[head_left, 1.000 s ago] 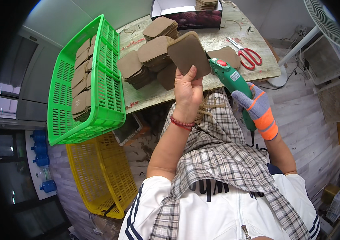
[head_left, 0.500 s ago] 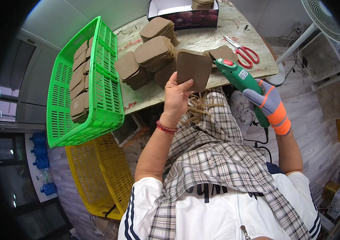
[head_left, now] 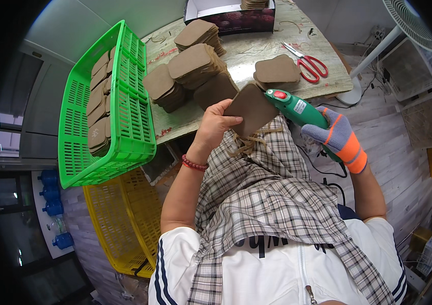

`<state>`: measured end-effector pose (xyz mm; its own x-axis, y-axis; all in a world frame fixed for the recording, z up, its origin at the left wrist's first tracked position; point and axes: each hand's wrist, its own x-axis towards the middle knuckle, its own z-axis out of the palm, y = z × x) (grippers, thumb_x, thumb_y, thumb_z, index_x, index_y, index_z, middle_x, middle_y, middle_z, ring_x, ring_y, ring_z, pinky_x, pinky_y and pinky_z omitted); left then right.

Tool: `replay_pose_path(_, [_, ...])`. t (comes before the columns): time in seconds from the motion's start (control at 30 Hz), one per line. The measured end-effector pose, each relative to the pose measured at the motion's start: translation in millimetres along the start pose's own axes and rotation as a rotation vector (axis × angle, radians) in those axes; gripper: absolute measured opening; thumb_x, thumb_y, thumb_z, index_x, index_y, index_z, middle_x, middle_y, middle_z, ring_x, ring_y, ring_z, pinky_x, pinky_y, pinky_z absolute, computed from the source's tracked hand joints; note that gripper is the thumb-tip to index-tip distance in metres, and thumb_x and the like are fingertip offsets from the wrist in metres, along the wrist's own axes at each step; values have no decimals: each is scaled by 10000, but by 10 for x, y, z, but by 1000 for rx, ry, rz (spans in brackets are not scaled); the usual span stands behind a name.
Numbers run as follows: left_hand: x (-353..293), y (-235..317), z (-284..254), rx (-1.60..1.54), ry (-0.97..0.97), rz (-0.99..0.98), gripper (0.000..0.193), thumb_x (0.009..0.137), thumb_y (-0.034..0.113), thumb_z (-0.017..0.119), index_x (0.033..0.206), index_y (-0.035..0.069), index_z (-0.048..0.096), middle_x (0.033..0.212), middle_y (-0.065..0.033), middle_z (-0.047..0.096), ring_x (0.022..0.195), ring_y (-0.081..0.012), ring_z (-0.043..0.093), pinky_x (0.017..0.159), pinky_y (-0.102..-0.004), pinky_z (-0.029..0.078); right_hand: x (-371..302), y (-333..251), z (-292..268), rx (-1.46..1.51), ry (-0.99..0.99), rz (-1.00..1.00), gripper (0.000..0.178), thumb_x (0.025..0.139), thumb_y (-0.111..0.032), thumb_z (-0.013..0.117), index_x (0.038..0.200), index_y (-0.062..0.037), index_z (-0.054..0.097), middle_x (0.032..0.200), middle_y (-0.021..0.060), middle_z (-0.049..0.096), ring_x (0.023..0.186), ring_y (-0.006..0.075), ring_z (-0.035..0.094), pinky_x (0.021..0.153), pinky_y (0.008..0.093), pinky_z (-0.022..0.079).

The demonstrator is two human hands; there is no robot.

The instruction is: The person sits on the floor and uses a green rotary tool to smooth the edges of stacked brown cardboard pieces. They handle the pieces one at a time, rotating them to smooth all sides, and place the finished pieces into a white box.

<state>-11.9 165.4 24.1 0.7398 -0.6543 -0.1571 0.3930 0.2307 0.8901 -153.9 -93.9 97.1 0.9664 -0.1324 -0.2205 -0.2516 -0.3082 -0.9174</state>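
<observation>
My left hand (head_left: 215, 127) is bare and pinches a brown square pad with rounded corners (head_left: 251, 111) by its left corner, above my lap. In my right hand (head_left: 339, 134), gloved in grey and orange, is a green corded electric cutter (head_left: 302, 113) with a red button. The cutter's front end meets the pad's upper right edge; its blade cannot be made out. Behind them on the table lie a short pile of like pads (head_left: 277, 70) and red-handled scissors (head_left: 311, 66). Several taller stacks of pads (head_left: 191, 62) stand to the left.
A green plastic crate (head_left: 133, 147) holding more pads leans at the table's left, above a yellow crate (head_left: 119, 223). A dark printed box (head_left: 231, 23) sits at the table's back. On the right stands a white fan (head_left: 378, 50). The cutter's black cord (head_left: 339, 175) hangs beside my lap.
My left hand has moved down and left, tilting the pad clockwise so its corner points up. The cutter has shifted slightly lower, and the short pile behind is now more exposed.
</observation>
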Motion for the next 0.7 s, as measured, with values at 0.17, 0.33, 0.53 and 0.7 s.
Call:
replay_pose_path(0.17, [-39,32,-46,166,-11,-12,360,769,-132,565,1115,-38,593,1021,-57,649,885,-109,609,793,-233,498,28,-50,11,18,-43,25,383,786,-251,735,1042,-3,594,734,-10,590,590,32,496,521,201,419])
replay_pose_path(0.33, [-69,254,-83,538,59,114,341,734,-125,602,1056,-14,605,949,-26,638,872,-92,585,780,-222,478,38,5,-69,18,-137,89,356,794,-266,721,1012,-8,606,717,-14,582,586,33,490,524,201,418])
replay_pose_path(0.53, [-62,315,-211,308,203,239,232,715,-105,679,903,3,598,836,-37,641,772,-92,612,701,-223,506,48,109,-55,100,-170,47,436,770,-302,750,1040,10,610,686,2,589,537,50,517,485,211,429])
replay_pose_path(0.7, [-63,318,-195,196,195,227,201,728,-86,696,893,-5,615,837,-57,667,728,-105,630,688,-224,519,18,45,-7,124,-232,106,382,781,-276,740,1012,-8,593,727,6,597,605,49,522,542,203,437])
